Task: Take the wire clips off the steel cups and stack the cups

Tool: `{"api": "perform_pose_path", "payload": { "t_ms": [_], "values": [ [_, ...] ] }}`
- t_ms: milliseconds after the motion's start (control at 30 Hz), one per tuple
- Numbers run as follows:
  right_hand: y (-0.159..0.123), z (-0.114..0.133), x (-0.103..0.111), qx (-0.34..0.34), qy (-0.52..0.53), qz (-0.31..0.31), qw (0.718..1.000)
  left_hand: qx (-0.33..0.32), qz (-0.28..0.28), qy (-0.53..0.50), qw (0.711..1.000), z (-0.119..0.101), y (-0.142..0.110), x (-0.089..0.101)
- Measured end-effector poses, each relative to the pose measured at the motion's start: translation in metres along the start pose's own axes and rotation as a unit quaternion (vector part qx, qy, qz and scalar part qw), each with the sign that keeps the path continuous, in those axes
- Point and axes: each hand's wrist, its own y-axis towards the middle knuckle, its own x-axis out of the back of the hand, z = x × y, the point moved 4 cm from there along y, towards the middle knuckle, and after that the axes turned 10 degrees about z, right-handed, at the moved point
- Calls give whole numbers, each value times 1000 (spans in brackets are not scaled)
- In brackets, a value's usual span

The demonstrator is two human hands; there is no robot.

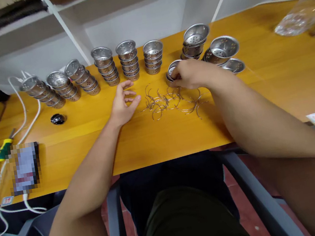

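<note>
My right hand is closed over a small perforated metal cup lying on its side on the wooden table, fingers wrapped round its rim. My left hand rests palm up on the table with its fingers loosely spread and nothing in it, just left of a heap of thin wire rings. The heap lies between my two hands.
Several stacks of perforated metal cups stand in a row along the back, with more cups at the right. A black knob, white cables, a screwdriver and a plastic bag lie about.
</note>
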Motion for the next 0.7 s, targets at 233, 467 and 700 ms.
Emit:
{"api": "perform_pose_path", "payload": {
  "t_ms": [233, 467, 700],
  "values": [
    [-21, 45, 18, 93, 57, -105, 988, -16, 5, 14, 1000, -14, -2, -2],
    [-25, 113, -24, 329, 160, -8, 931, -33, 84, -58, 994, -57, -1, -7],
    [-10, 102, -40, 351, 335, -8, 874, -22, 62, -26, 997, -67, 4, -1]
  ]
}}
